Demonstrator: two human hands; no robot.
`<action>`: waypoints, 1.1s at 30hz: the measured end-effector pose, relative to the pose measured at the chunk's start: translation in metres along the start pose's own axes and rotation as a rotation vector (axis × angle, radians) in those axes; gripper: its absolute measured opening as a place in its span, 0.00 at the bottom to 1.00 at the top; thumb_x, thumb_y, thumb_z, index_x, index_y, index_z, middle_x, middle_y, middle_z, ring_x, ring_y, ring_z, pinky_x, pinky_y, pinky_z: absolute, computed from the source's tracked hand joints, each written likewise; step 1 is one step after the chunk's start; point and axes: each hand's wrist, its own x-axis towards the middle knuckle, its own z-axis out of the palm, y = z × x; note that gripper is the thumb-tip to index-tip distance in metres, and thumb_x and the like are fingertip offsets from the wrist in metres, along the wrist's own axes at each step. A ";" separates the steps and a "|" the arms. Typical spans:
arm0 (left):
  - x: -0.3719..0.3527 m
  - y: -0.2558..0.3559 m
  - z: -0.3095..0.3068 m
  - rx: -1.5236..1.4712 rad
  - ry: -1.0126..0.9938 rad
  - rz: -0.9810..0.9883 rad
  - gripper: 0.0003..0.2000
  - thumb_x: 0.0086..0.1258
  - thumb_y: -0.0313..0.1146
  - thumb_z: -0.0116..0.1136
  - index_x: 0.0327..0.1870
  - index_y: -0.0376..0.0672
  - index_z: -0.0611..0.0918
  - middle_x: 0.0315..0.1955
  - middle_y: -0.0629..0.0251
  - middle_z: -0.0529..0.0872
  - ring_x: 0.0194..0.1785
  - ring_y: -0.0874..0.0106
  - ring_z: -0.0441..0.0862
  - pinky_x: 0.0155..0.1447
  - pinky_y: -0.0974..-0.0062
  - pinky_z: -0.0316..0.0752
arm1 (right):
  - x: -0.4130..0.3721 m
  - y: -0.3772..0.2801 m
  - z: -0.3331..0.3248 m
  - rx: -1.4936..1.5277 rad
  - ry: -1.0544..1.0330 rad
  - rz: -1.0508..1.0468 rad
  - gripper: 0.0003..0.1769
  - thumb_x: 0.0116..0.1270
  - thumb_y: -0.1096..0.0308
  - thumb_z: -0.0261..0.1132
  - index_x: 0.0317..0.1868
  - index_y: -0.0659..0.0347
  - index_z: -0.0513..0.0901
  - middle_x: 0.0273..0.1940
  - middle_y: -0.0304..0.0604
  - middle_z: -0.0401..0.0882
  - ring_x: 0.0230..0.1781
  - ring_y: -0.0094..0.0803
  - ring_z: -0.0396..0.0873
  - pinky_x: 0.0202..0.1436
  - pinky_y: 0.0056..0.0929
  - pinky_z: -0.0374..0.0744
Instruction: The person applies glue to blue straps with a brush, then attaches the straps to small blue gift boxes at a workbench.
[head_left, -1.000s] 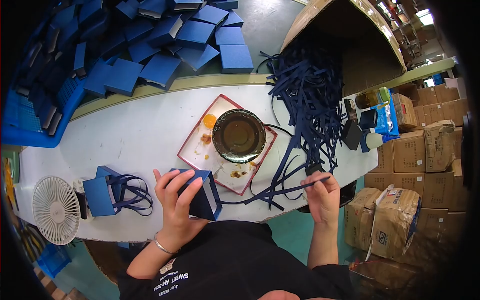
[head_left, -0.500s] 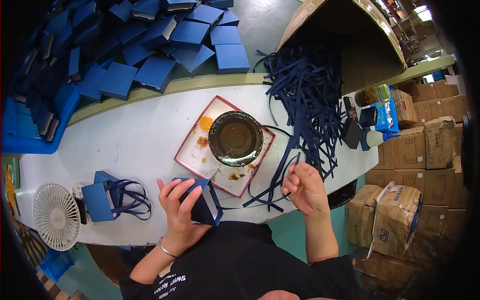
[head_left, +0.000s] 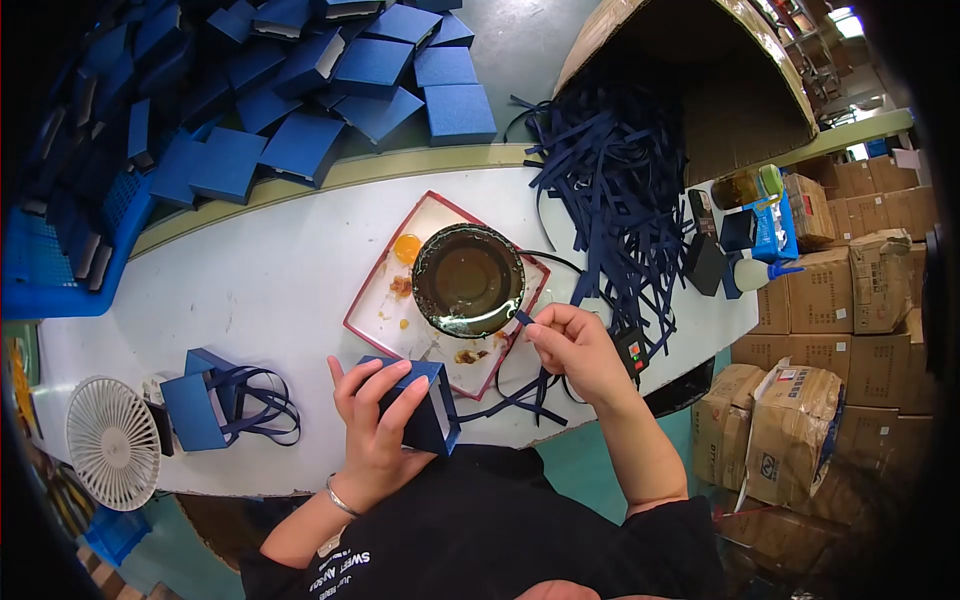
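Note:
My left hand (head_left: pixel 378 425) wraps round a small blue box (head_left: pixel 432 408) at the table's front edge, its hollow side turned to the right. A dark blue ribbon (head_left: pixel 500 404) runs out from the box toward the right. My right hand (head_left: pixel 575 345) pinches the tip of a ribbon between thumb and finger, right at the rim of a round dark pot (head_left: pixel 470 282). Brownish liquid fills the pot, which stands on a stained white tray with a red rim (head_left: pixel 362 292). Behind my right hand shows a black switch box (head_left: pixel 631 352) with a lit red button.
A heap of dark blue ribbons (head_left: pixel 625 190) spills from a cardboard box (head_left: pixel 745 120). Many blue boxes (head_left: pixel 375 68) lie at the back left, some in a blue basket (head_left: pixel 125 225). At left stand a white fan (head_left: pixel 112 440) and blue boxes with ribbons (head_left: pixel 195 410).
My right hand has moved left and up to the pot's rim with the ribbon tip. The box in my left hand has shifted slightly right. The switch box has come into sight.

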 end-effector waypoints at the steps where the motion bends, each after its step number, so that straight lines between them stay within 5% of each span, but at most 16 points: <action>1: 0.001 0.000 0.000 0.001 0.002 0.003 0.43 0.43 0.38 0.83 0.67 0.55 0.76 0.67 0.63 0.74 0.70 0.52 0.67 0.80 0.30 0.42 | 0.002 0.001 -0.001 0.056 -0.028 0.001 0.07 0.77 0.68 0.65 0.39 0.61 0.82 0.22 0.27 0.69 0.19 0.12 0.58 0.22 0.18 0.55; 6: 0.002 0.000 0.002 0.005 0.011 0.015 0.42 0.44 0.38 0.83 0.67 0.55 0.76 0.67 0.63 0.75 0.70 0.53 0.68 0.80 0.30 0.42 | -0.001 0.003 0.000 0.090 -0.006 -0.022 0.10 0.79 0.67 0.62 0.38 0.63 0.81 0.19 0.25 0.63 0.17 0.13 0.53 0.20 0.20 0.51; 15: 0.003 0.001 0.002 0.010 0.004 0.023 0.42 0.44 0.38 0.83 0.66 0.54 0.77 0.66 0.63 0.75 0.69 0.53 0.68 0.80 0.30 0.43 | -0.001 0.000 0.002 -0.038 0.026 -0.010 0.10 0.78 0.66 0.67 0.40 0.65 0.84 0.26 0.32 0.78 0.21 0.14 0.61 0.25 0.18 0.58; 20: 0.004 0.001 0.002 0.016 0.010 0.026 0.42 0.44 0.38 0.83 0.67 0.54 0.76 0.66 0.63 0.75 0.69 0.53 0.68 0.80 0.30 0.42 | 0.009 0.004 0.003 -0.028 0.017 -0.022 0.09 0.78 0.67 0.65 0.38 0.62 0.84 0.21 0.27 0.68 0.21 0.14 0.58 0.25 0.19 0.56; 33: 0.005 -0.001 0.001 0.014 -0.020 0.009 0.43 0.43 0.39 0.84 0.67 0.53 0.76 0.67 0.63 0.75 0.70 0.53 0.68 0.80 0.30 0.42 | 0.017 0.005 0.005 -0.008 0.025 0.011 0.10 0.76 0.66 0.67 0.35 0.60 0.82 0.21 0.27 0.70 0.20 0.14 0.61 0.24 0.19 0.56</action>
